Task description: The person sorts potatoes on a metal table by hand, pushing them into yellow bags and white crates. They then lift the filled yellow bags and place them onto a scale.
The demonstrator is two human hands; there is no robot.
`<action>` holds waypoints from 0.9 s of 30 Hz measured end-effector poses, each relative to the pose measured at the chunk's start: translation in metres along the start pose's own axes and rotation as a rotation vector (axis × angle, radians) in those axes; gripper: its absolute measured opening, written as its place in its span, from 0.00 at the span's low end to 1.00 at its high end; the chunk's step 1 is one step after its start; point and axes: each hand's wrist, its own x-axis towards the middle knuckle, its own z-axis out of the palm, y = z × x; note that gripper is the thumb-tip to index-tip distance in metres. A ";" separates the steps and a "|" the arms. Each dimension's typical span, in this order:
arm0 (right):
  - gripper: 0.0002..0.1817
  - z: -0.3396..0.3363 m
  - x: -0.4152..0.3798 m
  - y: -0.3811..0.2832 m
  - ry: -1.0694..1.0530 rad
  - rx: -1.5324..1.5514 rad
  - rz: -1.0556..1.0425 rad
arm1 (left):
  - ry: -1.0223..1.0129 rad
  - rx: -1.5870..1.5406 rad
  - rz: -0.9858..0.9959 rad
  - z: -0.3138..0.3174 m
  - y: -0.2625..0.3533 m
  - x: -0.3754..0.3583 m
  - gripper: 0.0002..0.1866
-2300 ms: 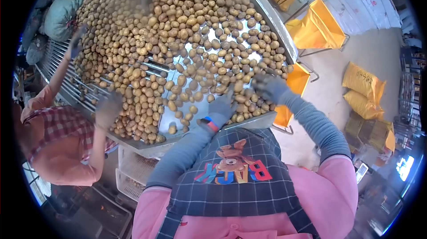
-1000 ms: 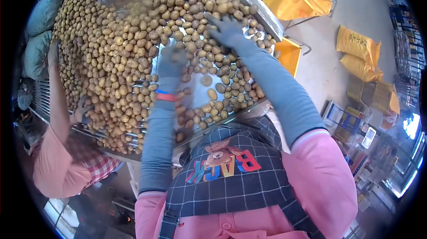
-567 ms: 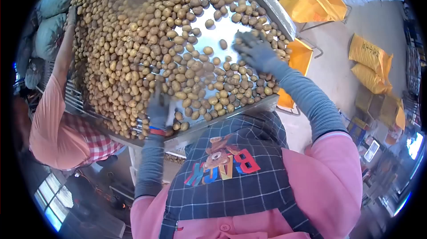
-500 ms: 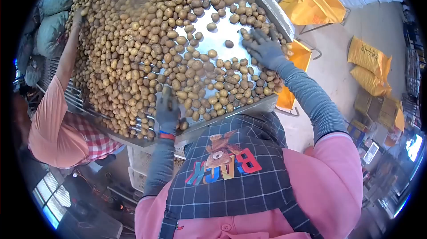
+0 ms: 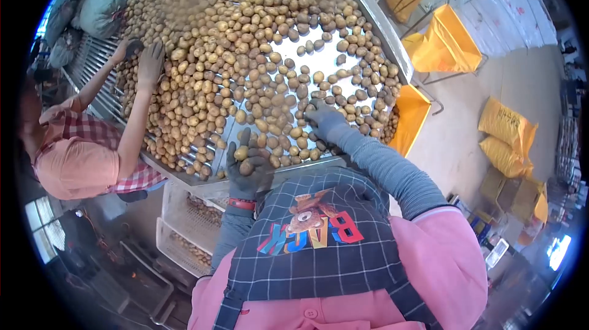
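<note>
Left hand (image 5: 247,167), grey glove, is palm up at the near edge of the steel sorting table (image 5: 319,44), fingers curled round a couple of small potatoes (image 5: 243,159), so cupping and holding them, not clenched tight. Right hand (image 5: 325,122), also gloved, lies palm down on the loose potatoes a little further in and to the right; fingers look spread over them, but I cannot tell whether it actually has one gripped. The potato heap (image 5: 245,35) covers most of the table, thick on the far and left side, thinning to bare metal patches in the middle-right. Key relation: the nearest loose potatoes sit directly under and just ahead of the right hand, so that hand is the closer one to the pile; the left is pulled back to the table lip with its load, above the white crates (image 5: 184,219) under the table. The held potatoes are roundish, with no clear long axis. Yellow sack (image 5: 410,118) hangs open at the table's right edge, just beside the right forearm; another yellow sack on a frame (image 5: 446,40) further out. A co-worker in an orange top (image 5: 80,158) reaches in from the left, gloved hand (image 5: 150,63) on the heap, well apart from both hands.
</note>
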 end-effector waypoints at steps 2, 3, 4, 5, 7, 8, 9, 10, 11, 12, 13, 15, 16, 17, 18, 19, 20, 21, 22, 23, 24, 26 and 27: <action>0.19 0.011 -0.012 -0.004 0.149 -0.221 -0.047 | 0.018 0.461 0.208 -0.019 -0.024 0.004 0.27; 0.18 0.018 -0.007 0.003 0.146 -0.229 -0.046 | 0.045 0.940 0.393 -0.034 -0.035 0.010 0.27; 0.18 0.020 -0.003 0.010 0.156 -0.238 -0.053 | 0.031 1.204 0.443 -0.040 -0.037 0.013 0.26; 0.19 0.020 -0.001 0.017 0.150 -0.129 -0.055 | 0.033 1.484 0.510 -0.046 -0.040 0.016 0.26; 0.19 0.013 -0.007 0.017 0.246 0.219 -0.064 | -0.009 1.518 0.477 -0.048 -0.046 0.024 0.27; 0.19 0.010 -0.007 0.013 0.246 0.203 -0.075 | -0.056 1.296 0.367 -0.044 -0.051 0.027 0.29; 0.20 0.009 -0.007 0.007 0.303 0.340 -0.135 | -0.069 1.178 0.315 -0.040 -0.051 0.025 0.30; 0.20 0.007 -0.013 -0.009 0.351 0.484 -0.187 | -0.077 1.060 0.264 -0.035 -0.051 0.024 0.30; 0.19 0.010 -0.025 -0.028 0.266 0.464 -0.242 | -0.084 0.985 0.214 -0.033 -0.054 0.025 0.31; 0.19 -0.001 -0.039 -0.052 0.184 0.443 -0.297 | -0.095 0.955 0.187 -0.031 -0.055 0.027 0.32; 0.19 -0.014 -0.042 -0.059 0.175 0.437 -0.300 | -0.107 0.942 0.167 -0.029 -0.056 0.029 0.33; 0.22 -0.039 -0.032 -0.065 -0.139 0.472 -0.260 | -0.127 0.937 0.148 -0.028 -0.056 0.032 0.34; 0.24 -0.047 -0.021 -0.058 -0.096 0.383 -0.060 | -0.137 0.938 0.148 -0.028 -0.055 0.034 0.35; 0.24 -0.059 -0.005 -0.050 -0.081 0.506 0.105 | -0.140 0.957 0.150 -0.029 -0.055 0.035 0.36; 0.24 -0.057 0.012 -0.040 0.192 0.348 0.024 | -0.139 0.995 0.157 -0.031 -0.054 0.039 0.36; 0.23 -0.052 0.028 -0.034 0.232 0.310 0.057 | -0.133 1.059 0.174 -0.036 -0.053 0.042 0.37; 0.23 -0.047 0.045 -0.027 0.270 0.272 0.092 | -0.125 1.185 0.214 -0.043 -0.049 0.047 0.38; 0.22 -0.043 0.056 -0.024 0.224 -0.034 0.108 | -0.118 1.368 0.289 -0.053 -0.044 0.052 0.39; 0.22 -0.041 0.065 -0.022 0.176 -0.341 0.124 | -0.123 1.585 0.408 -0.070 -0.038 0.055 0.40; 0.22 -0.043 0.074 -0.016 0.174 -0.346 0.118 | -0.145 1.830 0.631 -0.091 -0.029 0.060 0.38; 0.23 -0.047 0.082 -0.009 0.121 -0.227 0.134 | -0.110 1.763 0.651 -0.086 -0.024 0.051 0.36; 0.20 -0.064 0.077 -0.016 0.053 -0.042 0.202 | -0.048 1.626 0.696 -0.073 -0.015 0.033 0.33; 0.20 -0.060 0.080 -0.017 0.154 -0.056 0.172 | 0.044 1.618 0.532 -0.067 -0.004 0.024 0.33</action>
